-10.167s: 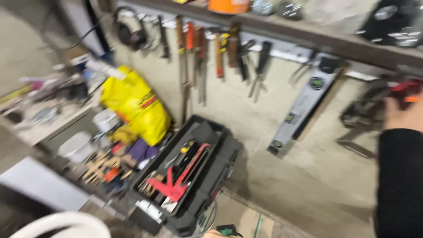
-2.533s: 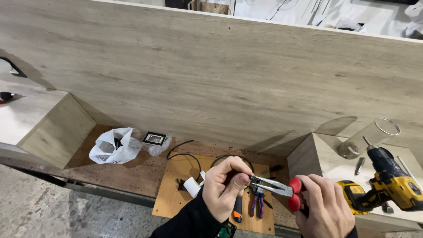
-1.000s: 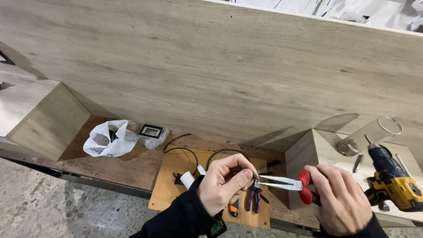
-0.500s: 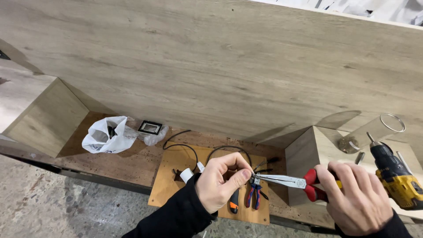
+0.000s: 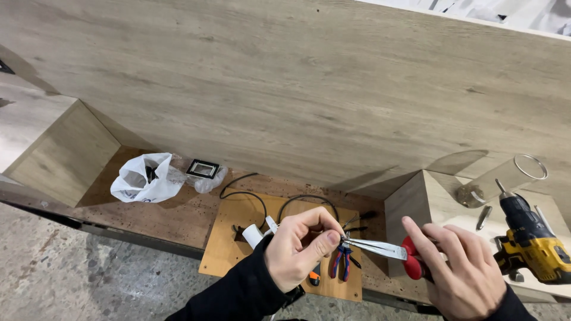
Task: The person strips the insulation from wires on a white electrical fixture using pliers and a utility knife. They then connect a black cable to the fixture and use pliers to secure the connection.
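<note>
Pliers (image 5: 380, 248) with long silver jaws and red handles lie level between the two hands, low in the view over a small plywood board (image 5: 238, 238). The right hand (image 5: 461, 270) is curled around the red handles, forefinger stretched forward along the top. The left hand (image 5: 303, 245) is closed in a pinch at the tips of the jaws — what its fingertips hold there is too small to tell. Just under the jaws, on the board, lie smaller pliers with blue and red handles (image 5: 340, 263), and beside them an orange-and-black tool (image 5: 314, 274) half hidden by the left hand. A black cable (image 5: 253, 199) loops across the board and the brown chipboard floor (image 5: 172, 214) behind it, with a white plug-like piece (image 5: 254, 234) near the left wrist. To the right, a light wooden box (image 5: 428, 202) serves as a worktop: on it rest a yellow and black cordless drill (image 5: 532, 249), a clear glass jar on its side (image 5: 502, 181) and a loose bit (image 5: 483, 217). Further left on the chipboard sit a crumpled white plastic bag (image 5: 146, 178) and a small black rectangular frame in clear wrapping (image 5: 203, 170). A tall pale wood panel (image 5: 297, 89) closes off everything behind — a second wooden box (image 5: 53, 148) stands at far left.
</note>
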